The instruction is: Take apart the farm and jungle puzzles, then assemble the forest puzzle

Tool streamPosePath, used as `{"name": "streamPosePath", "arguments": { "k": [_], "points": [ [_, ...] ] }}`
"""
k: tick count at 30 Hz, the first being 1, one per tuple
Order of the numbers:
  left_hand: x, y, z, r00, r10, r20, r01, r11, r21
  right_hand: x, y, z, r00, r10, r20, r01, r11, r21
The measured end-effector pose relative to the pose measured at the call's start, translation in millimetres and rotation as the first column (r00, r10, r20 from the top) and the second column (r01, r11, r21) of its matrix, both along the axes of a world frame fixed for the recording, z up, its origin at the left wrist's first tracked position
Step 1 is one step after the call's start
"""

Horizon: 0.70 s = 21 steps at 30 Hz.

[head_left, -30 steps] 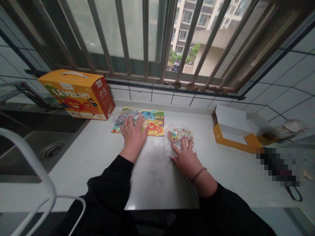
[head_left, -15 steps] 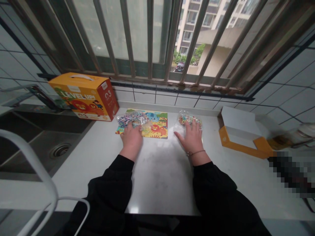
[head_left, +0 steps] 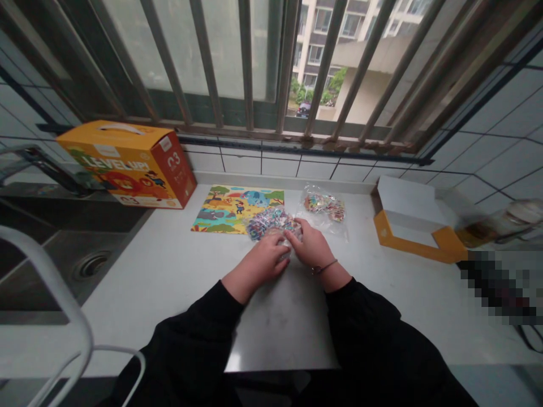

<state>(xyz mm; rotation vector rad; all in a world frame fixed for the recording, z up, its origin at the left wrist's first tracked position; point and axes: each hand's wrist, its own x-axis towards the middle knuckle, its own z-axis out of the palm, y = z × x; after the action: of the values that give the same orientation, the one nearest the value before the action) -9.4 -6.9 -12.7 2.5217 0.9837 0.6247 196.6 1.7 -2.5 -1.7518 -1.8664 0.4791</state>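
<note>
Both hands hold one clear plastic bag of small multicoloured pieces (head_left: 269, 221) over the middle of the counter. My left hand (head_left: 268, 255) has its fingers closed on the bag's near edge. My right hand (head_left: 309, 242) grips the bag's right side, thumb and fingers close to the left hand. Partly under the bag lies a colourful picture board (head_left: 220, 206) with animals and trees. A second clear bag of colourful pieces (head_left: 326, 206) lies on the counter beyond my right hand. What the pieces are is too small to tell.
An orange box (head_left: 131, 164) with a handle stands at the back left, beside the sink (head_left: 38, 243). An open orange and white box (head_left: 411, 226) lies to the right, near a glass jar (head_left: 509, 226). A white curved tube (head_left: 63, 282) rises at front left.
My left hand has brought the bag of multicoloured pieces right and nearer, uncovering the picture board's left part. My right hand has left the second bag and joined on the first.
</note>
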Motion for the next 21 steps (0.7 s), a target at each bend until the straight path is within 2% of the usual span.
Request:
{"name": "streamPosePath", "arguments": {
  "k": [2,5,9,12,14,16,17,19,21],
  "points": [
    [2,2,-4.8,0.996,-0.08,0.027,0.08,0.997,-0.008,2,3,-3.1,0.996,-0.057,-0.075,0.053,0.997,-0.051],
    [3,8,-13.0,0.984,-0.165,0.072,0.166,0.986,-0.019,5,5,-4.4,0.984,-0.037,-0.174,0.013,0.99,-0.139],
    [6,14,-20.2,0.97,-0.213,0.118,0.217,0.976,-0.026,6,1,-1.8,0.986,-0.037,-0.164,0.016,0.991,-0.13],
    [9,11,-16.0,0.965,-0.204,0.168,0.209,0.978,-0.016,5,-3,1.7,0.981,-0.044,-0.188,0.028,0.996,-0.089],
    [10,5,-7.0,0.952,-0.183,0.245,0.192,0.981,-0.015,5,-4,4.3,0.959,-0.008,-0.285,-0.034,0.989,-0.143],
    [11,-3,5.9,0.932,-0.169,0.32,0.188,0.982,-0.029,5,-6,6.4,0.89,0.042,-0.455,-0.172,0.953,-0.249],
    [11,-7,12.7,0.925,-0.171,0.338,0.195,0.98,-0.039,6,-6,6.9,0.832,0.065,-0.552,-0.264,0.92,-0.289],
    [10,-14,24.5,0.914,-0.175,0.366,0.213,0.975,-0.064,7,-7,6.7,0.698,0.098,-0.709,-0.424,0.855,-0.298],
    [10,-18,31.3,0.903,-0.176,0.391,0.223,0.972,-0.078,7,-7,5.0,0.605,0.111,-0.788,-0.495,0.828,-0.264]
  ]
}}
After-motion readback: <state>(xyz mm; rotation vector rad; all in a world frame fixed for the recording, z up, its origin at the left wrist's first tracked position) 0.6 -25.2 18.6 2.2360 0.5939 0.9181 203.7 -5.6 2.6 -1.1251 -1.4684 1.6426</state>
